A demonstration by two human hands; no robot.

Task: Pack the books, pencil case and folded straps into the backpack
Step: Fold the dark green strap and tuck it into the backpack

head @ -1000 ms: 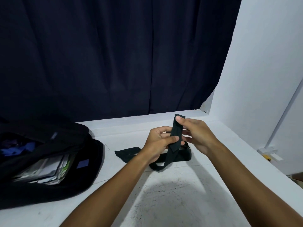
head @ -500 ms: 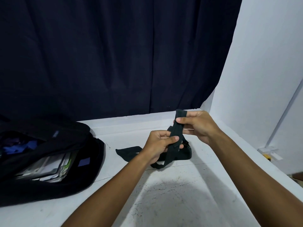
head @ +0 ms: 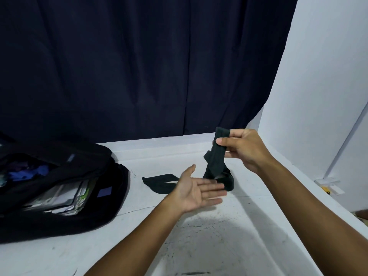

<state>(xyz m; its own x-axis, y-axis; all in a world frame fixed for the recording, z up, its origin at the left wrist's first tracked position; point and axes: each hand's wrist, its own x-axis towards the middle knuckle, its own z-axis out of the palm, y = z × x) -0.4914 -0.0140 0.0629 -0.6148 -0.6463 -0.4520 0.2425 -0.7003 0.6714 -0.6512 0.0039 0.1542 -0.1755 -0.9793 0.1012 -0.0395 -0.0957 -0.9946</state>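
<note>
- Right hand (head: 242, 149): one; raised above the bench's far right part; thumb and fingers pinch the folded upper end of the strap.
- Left hand (head: 196, 191): one; palm up, fingers straight and spread loosely, holding nothing; hovers low over the bench, just in front of the strap's lower loop, fingertips overlapping it in view; whether they touch it cannot be told.
- Strap (head: 216, 156): one, black, flat woven band; top doubled over in the pinch; hangs down to a loose coil on the bench; a free tail lies flat leftward, ending in a rounded tip between the left hand and the backpack.
- Bench (head: 219, 236): one, white, scuffed with dark specks; bare surface in front of the hands and between the forearms; a bare strip separates the strap's tail from the backpack; far edge meets the curtain, right edge runs along the wall.
- Backpack (head: 95, 212): one, black, lying open at the left, partly cut off by the frame edge; well apart from both hands.
- Books (head: 59, 198): a stack of pale page edges inside the nearer compartment; count cannot be told.
- Blue item (head: 29, 173): inside the farther compartment; identity unclear.
- Curtain (head: 139, 66): one, dark navy, behind the bench.
- Wall (head: 328, 76): white, to the right.
</note>
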